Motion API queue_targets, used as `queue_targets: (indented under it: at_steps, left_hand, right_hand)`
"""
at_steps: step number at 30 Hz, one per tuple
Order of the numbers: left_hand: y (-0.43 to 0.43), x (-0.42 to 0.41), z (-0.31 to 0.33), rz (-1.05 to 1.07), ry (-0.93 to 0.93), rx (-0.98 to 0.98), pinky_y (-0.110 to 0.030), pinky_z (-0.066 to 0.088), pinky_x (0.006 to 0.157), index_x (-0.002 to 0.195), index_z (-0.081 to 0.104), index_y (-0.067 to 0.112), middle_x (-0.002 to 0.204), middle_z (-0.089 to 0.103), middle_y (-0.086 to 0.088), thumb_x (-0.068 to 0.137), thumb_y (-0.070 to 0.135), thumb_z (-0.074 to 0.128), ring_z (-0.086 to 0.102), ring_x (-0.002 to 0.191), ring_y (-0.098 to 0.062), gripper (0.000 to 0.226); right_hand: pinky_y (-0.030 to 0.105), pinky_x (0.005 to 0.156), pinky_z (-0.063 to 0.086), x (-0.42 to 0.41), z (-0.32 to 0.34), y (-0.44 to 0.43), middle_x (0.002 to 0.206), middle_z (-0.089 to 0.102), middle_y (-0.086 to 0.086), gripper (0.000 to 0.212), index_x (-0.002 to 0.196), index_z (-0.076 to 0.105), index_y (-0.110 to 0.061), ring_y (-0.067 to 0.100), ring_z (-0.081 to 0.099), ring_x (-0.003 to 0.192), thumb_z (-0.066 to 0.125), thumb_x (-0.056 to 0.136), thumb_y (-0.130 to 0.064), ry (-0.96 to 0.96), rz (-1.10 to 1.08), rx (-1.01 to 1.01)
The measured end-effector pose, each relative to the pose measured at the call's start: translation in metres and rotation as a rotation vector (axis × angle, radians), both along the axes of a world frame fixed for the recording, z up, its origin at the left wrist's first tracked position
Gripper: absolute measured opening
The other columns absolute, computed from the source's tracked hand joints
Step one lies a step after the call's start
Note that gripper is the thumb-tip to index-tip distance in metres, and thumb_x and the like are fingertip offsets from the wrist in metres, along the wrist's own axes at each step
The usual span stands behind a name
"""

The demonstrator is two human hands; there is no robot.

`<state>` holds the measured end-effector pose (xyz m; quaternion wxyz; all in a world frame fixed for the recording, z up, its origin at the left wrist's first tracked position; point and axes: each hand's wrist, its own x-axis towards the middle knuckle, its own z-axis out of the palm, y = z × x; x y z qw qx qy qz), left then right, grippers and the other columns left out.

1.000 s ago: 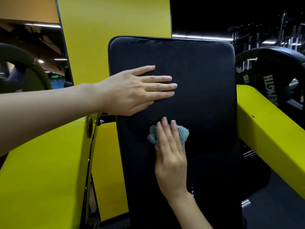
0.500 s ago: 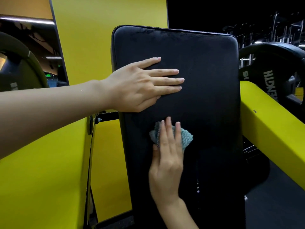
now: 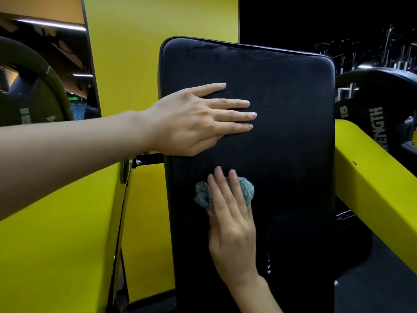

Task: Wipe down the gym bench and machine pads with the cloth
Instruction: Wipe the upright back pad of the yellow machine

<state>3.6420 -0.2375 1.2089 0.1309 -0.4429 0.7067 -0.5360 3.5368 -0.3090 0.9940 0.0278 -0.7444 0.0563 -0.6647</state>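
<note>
We press the bunched, nubby teal-grey cloth against the black pad under the straight fingers of our right hand. Just above, our left hand lies flat, fingers straight and together.

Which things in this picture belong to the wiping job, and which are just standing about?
In the job:
cloth, pressed on the pad by the right hand
black pad
left hand, flat on the pad

Standing about:
right weight plate
left weight plate
yellow arm beside the pad
</note>
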Motion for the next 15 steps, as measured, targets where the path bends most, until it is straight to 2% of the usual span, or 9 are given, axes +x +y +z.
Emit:
queue_targets:
  at_steps: [3,7,12,15]
  left_hand:
    - [-0.001,0.0,0.001,-0.005,0.007,0.008,-0.048,0.013,0.123,0.152,0.037,0.024,0.159,0.03,0.003,0.103,0.031,0.024,0.02,0.15,-0.016,0.051]
    - [-0.001,0.0,0.0,-0.012,0.016,-0.001,-0.047,0.013,0.123,0.151,0.039,0.024,0.159,0.032,0.003,0.102,0.031,0.023,0.022,0.15,-0.016,0.052]
    - [-0.001,-0.001,0.0,-0.018,0.018,-0.001,-0.047,0.015,0.123,0.15,0.04,0.024,0.158,0.034,0.003,0.101,0.029,0.025,0.025,0.149,-0.017,0.052]
    - [0.0,-0.001,0.001,-0.012,0.021,-0.007,-0.048,0.016,0.123,0.151,0.04,0.025,0.158,0.033,0.005,0.102,0.029,0.026,0.024,0.149,-0.016,0.051]
  right_hand:
    - [0.039,0.12,0.026,-0.001,0.002,-0.009,0.156,0.038,0.005,0.048,0.147,0.04,-0.007,0.023,0.024,0.15,0.043,0.099,-0.005,-0.063,-0.015,0.103]
    - [0.04,0.121,0.024,0.017,0.003,0.019,0.156,0.038,0.006,0.045,0.146,0.043,-0.005,0.025,0.021,0.15,0.041,0.101,-0.012,-0.157,-0.03,0.236]
    - [0.049,0.115,0.032,0.034,0.007,0.044,0.157,0.037,0.005,0.048,0.147,0.042,-0.009,0.024,0.022,0.15,0.046,0.099,-0.011,-0.14,-0.037,0.217]
    - [0.049,0.113,0.034,0.038,0.009,0.059,0.157,0.038,0.0,0.045,0.147,0.044,-0.014,0.023,0.022,0.15,0.043,0.102,-0.016,-0.064,-0.026,0.11]
